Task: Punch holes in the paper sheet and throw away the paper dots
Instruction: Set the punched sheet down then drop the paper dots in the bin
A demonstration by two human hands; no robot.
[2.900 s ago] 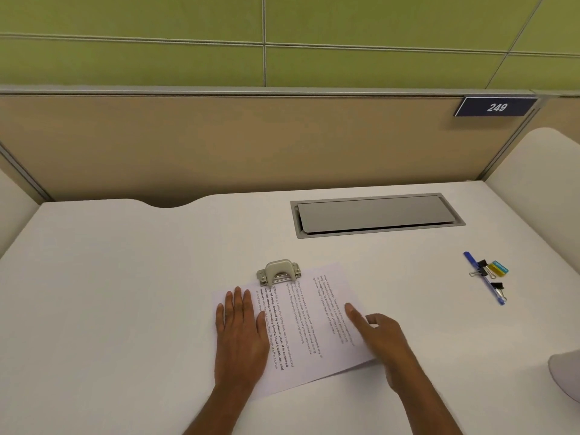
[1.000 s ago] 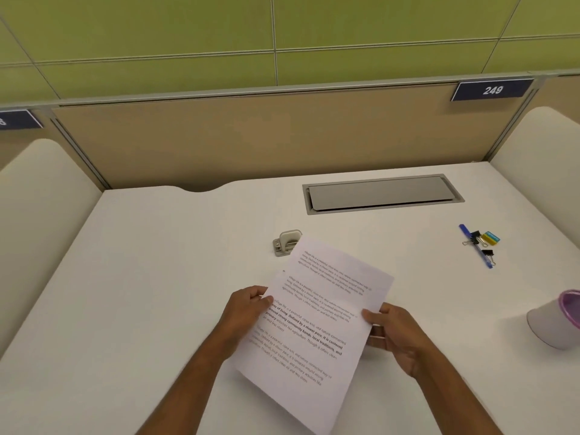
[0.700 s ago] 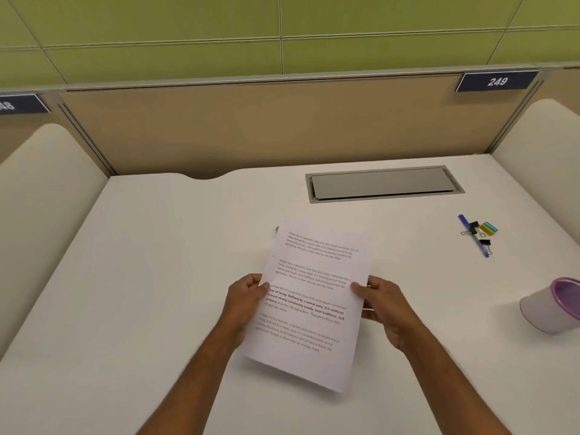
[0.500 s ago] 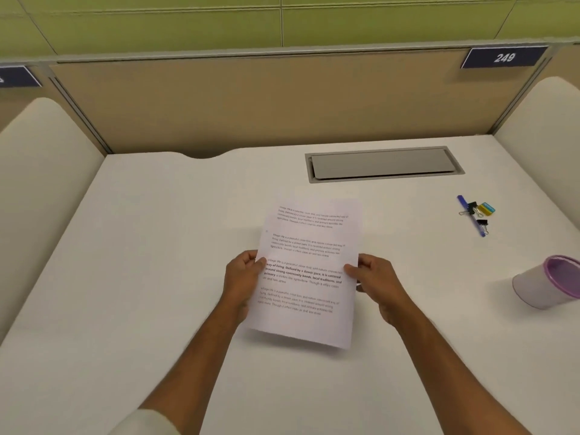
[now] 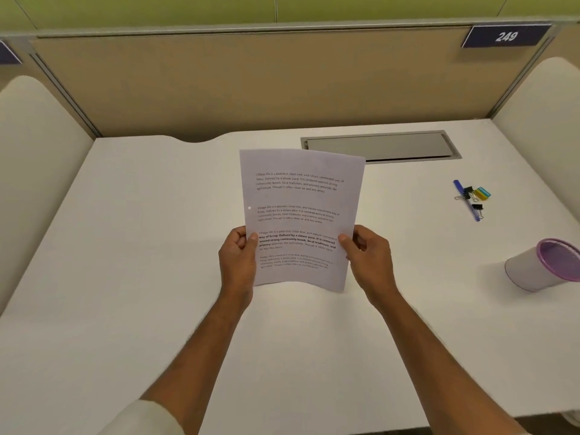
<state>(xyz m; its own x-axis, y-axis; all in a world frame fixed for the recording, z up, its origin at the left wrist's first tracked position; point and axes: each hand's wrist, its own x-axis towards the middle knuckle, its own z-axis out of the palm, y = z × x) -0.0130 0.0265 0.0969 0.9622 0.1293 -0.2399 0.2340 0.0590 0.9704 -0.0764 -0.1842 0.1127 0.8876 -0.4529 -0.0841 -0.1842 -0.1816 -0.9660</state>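
While the sheet [image 5: 299,215] is held upright above the desk [image 5: 125,246] in the middle of the frame, its lower side edges are pinched by both hands. The left hand [image 5: 237,262] is closed on the left edge, with the thumb laid on the printed face and the fingers curled behind the paper. The right hand [image 5: 368,257] is closed on the right edge in the same way, thumb in front and fingers behind. Four blocks of printed text are seen on the sheet, the third partly in bold. One small round hole [image 5: 249,208] is visible near the left margin, about halfway up. The bottom edge is bowed slightly and is kept clear of the desk. At the right edge of the frame a white cup [image 5: 539,268] with a purple rim is seen lying tilted on the desk. Toward the upper right, a blue pen [image 5: 466,200] lies among binder clips [image 5: 472,196]. Behind the sheet a grey cable hatch [image 5: 392,146] is set into the desk, and a plate marked 249 [image 5: 506,36] is fixed to the partition at the upper right.
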